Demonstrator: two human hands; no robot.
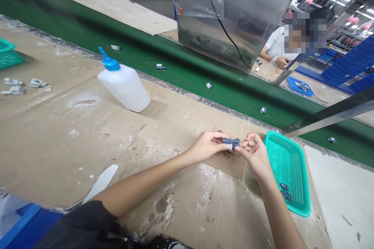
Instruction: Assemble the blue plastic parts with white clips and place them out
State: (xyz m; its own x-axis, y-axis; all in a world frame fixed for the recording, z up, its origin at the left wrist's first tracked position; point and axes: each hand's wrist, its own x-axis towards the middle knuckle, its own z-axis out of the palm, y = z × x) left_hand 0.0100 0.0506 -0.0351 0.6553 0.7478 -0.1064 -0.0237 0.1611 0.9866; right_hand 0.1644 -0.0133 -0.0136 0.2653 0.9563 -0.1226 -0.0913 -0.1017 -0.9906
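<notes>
Between my two hands is a small dark blue and white plastic part (pixel 231 141), held over a cardboard piece (pixel 233 169) on the bench. My left hand (pixel 206 146) pinches its left side with thumb and fingers. At its right end, my right hand (pixel 254 153) has thumb and fingertips closed; whether they grip the part or something tiny is too small to make out. Small brownish bits (pixel 226 155) lie on the cardboard under the hands. Just right of my right hand stands a green plastic basket (pixel 305 186) with a few dark parts (pixel 285 192) in it.
A white squeeze bottle (pixel 125 89) with a blue nozzle stands on the bench. Behind runs a green conveyor belt (pixel 184 76) carrying several small parts. Grey-white pieces (pixel 14 87) lie at left near another green basket (pixel 10 56). A co-worker (pixel 282 48) sits across the belt.
</notes>
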